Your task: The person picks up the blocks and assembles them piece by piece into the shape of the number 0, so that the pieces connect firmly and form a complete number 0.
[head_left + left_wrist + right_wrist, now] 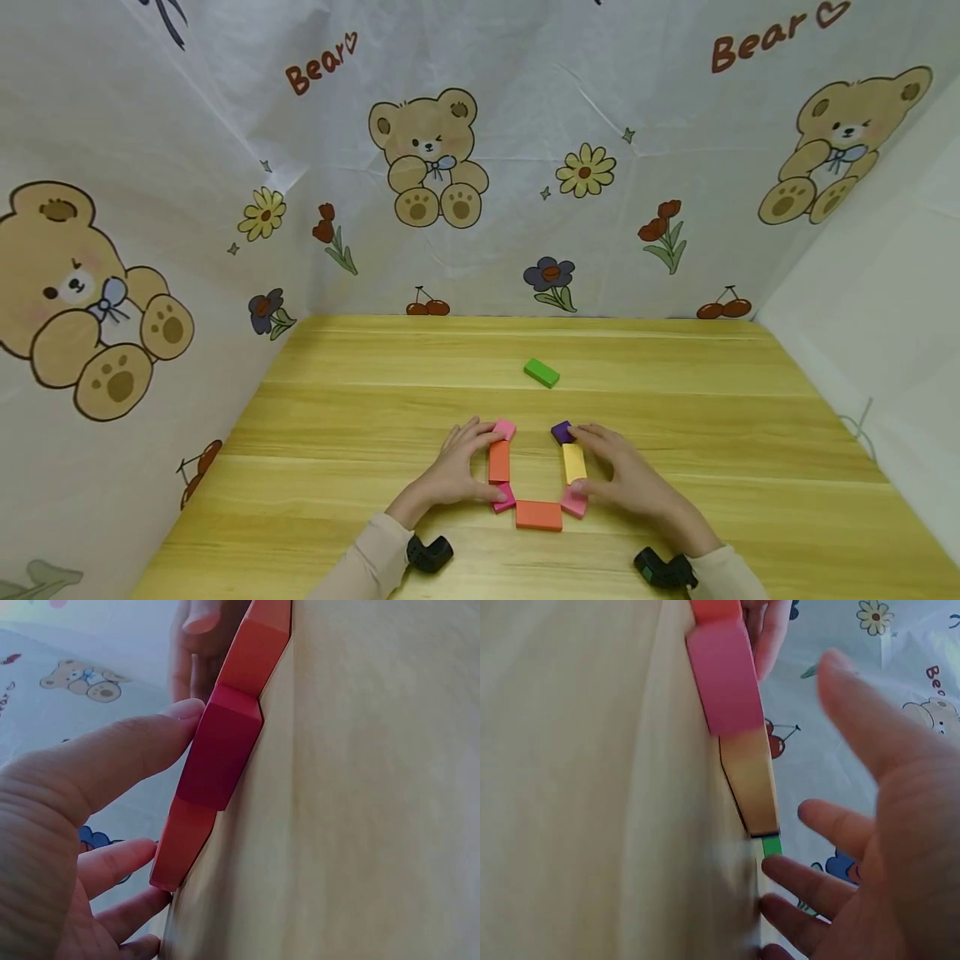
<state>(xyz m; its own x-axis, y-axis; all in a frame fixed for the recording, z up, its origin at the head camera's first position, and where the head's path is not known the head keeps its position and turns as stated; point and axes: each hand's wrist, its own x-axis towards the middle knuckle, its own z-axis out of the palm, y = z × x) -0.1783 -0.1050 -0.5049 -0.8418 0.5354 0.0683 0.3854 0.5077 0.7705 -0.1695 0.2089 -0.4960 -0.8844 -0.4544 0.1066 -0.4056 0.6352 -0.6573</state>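
Observation:
Small rectangular blocks form a U on the table. Its left side has a pink block [505, 430], an orange block [499, 462] and a magenta block [504, 498]. Another orange block [538, 516] makes the near side. On the right are a darker pink block [573, 503], a yellow block [573, 463] and a purple block [560, 432]. My left hand [456, 468] spans the left side, thumb touching the magenta block [221, 750], index finger at the pink one. My right hand [626, 475] spreads beside the right side, thumb apart from the darker pink block [727, 679] in the right wrist view.
A green block [542, 372] lies alone farther back on the wooden table [375, 358]. A white cloth printed with bears [431, 158] rises behind the table and along its left. Black wrist devices [430, 554] sit on both wrists.

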